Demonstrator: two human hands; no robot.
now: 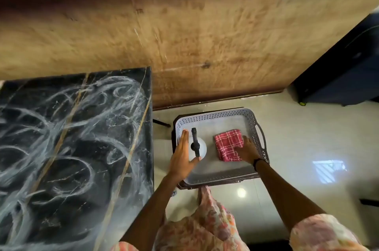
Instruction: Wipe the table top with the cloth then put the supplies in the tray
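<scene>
A grey perforated tray (254,121) rests on a dark stool to the right of the black marble table top (71,138), which shows white swirled wipe streaks. Inside the tray stands a white spray bottle (202,148) with a black nozzle, seen from above. My left hand (182,156) lies flat against the bottle's left side, fingers straight, thumb under its near edge. A folded red checked cloth (227,142) lies in the tray's right half. My right hand (247,152) rests on the cloth's near right corner, fingers spread.
A brown wooden panel (205,35) rises behind the table and tray. A dark blue cabinet (344,74) stands at the right. The floor around the stool is glossy pale tile (307,148). My floral garment (209,220) hangs below the tray.
</scene>
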